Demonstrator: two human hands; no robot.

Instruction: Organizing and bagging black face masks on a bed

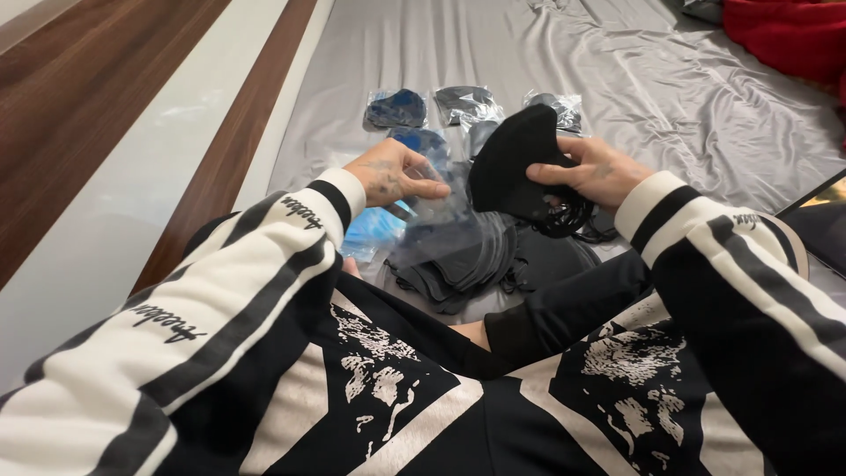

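Item: black face mask (515,163), above your lap | right hand (592,172) grips its edge | left hand (392,174) pinches clear plastic sleeve (441,225) | handling: likely light, limp, soft; hold by rim, keep ear loops (568,216) untangled.

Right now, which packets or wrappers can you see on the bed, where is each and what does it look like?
Left clear plastic packet: far row, holds a dark blue mask.
Middle clear packet: far row, black mask inside.
Right clear packet: far row, partly behind the black mask in the right hand.
Clear empty-looking bag: pinched by the left hand, above a stack of black masks.
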